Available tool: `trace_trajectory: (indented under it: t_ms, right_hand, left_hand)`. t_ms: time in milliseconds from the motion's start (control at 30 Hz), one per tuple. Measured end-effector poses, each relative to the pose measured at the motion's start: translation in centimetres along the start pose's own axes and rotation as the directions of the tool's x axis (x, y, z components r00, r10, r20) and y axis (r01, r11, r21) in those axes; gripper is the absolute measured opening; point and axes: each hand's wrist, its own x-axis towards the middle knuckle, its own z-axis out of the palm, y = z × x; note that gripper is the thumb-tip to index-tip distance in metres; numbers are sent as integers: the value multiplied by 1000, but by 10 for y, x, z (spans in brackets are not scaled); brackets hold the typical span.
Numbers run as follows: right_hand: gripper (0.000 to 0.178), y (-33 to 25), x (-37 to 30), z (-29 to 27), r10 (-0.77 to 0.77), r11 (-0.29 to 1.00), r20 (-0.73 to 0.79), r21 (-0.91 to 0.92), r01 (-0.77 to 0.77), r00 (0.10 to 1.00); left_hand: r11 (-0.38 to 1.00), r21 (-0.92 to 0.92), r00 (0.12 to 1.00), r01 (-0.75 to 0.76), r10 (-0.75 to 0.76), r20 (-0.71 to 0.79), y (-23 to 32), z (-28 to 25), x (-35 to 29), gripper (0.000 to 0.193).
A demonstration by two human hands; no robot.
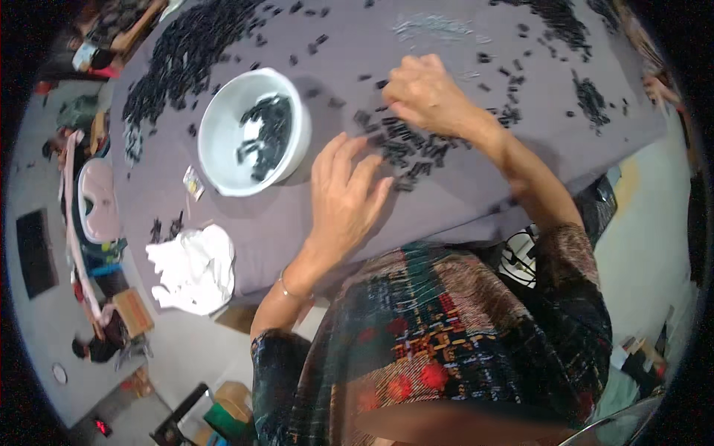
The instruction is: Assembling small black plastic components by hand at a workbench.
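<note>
My left hand (343,192) hovers over the table between the white bowl and a loose heap of small black pieces (405,152). Its fingers are spread, and nothing shows in them. Just beyond the heap, my right hand (428,95) is curled closed, and whatever it may hold is hidden. The white bowl (210,149) stands to the left of my left hand, with a cluster of similar black pieces (271,134) inside. These pieces look short and blocky, too small to tell their exact kind.
The table has a grey cloth (275,245). A large mound of black pieces (186,56) lies far left, another pile (554,26) far right. Pale thin pieces (431,28) are at the back. A white cloth (195,271) rests at the near left corner beside a small packet (193,183).
</note>
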Motion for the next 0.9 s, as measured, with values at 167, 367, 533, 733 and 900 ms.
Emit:
trace_trajectory:
  t_ms: [167, 367, 533, 733, 900]
  right_hand:
    - [10, -6, -20, -14, 56, 998, -254, -21, -64, 966]
    - [11, 36, -110, -62, 303, 898, -496, -139, -418, 814]
    - [9, 99, -199, -110, 505, 516, -564, -409, -753, 653]
    - [9, 95, -187, -105, 416, 624, -594, -365, -692, 688]
    - [10, 33, -127, -75, 319, 920, -456, -62, -388, 831]
  left_hand:
    - [998, 12, 997, -65, 64, 36, 9, 4, 19, 35]
    - [997, 48, 975, -54, 43, 216, -6, 15, 26, 56]
    - [993, 121, 976, -12, -15, 219, -8, 18, 25, 53]
    - [989, 144, 986, -32, 8, 164, -6, 20, 25, 55]
    - [993, 83, 968, -83, 61, 243, 4, 14, 25, 59]
